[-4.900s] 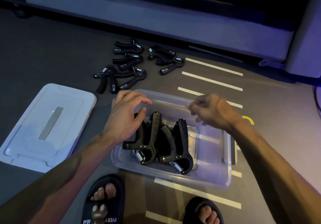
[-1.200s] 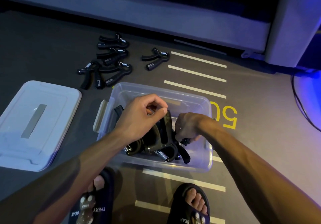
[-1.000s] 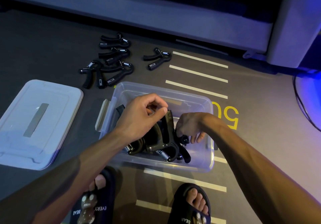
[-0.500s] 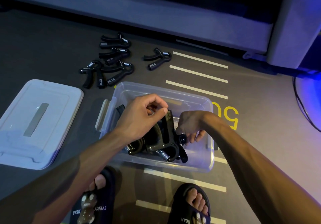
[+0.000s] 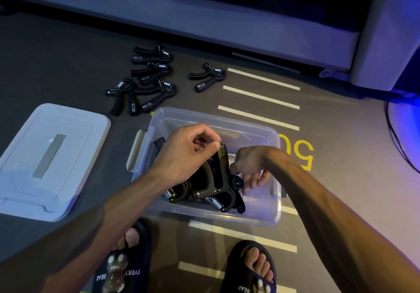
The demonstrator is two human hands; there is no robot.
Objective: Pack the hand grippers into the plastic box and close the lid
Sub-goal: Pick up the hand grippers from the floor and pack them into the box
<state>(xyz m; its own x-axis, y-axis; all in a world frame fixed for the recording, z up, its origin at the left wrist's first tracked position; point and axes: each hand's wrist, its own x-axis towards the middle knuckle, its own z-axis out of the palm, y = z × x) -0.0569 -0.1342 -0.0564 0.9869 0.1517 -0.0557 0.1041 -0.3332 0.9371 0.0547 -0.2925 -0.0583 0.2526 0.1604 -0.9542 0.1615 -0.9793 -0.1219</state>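
Inside the clear plastic box (image 5: 261, 213), toward its left and middle, several black hand grippers (image 5: 218, 188) stand packed on edge with their springs toward the near wall. The left hand (image 5: 186, 154) has its fingers curled and pinches the top of one upright handle. The right hand (image 5: 248, 166) reaches down beside the pile at the adjusting knob; its fingers hang half bent against the gripper, and whether they actually grip it cannot be told.

The step in hand looks like seating the newest gripper against its neighbours. To do it well, the person would likely keep the handles parallel and the springs all facing one way, press the piece down until it sits below the rim, and leave the free right part of the box for the rest. A handle standing proud of the rim would probably keep the lid from shutting.

Five more loose grippers (image 5: 150, 86) lie on the floor (image 5: 68, 65) beyond the box, four clustered and one just apart to the right. The white lid (image 5: 75, 156) lies flat on the floor to the left, well apart from the box.

Readable writing: a yellow "50" (image 5: 297, 154) painted on the floor beside the box, seen upside down, and the words "EVERY" and "BEAR" on the black slippers (image 5: 127, 267) at the bottom.
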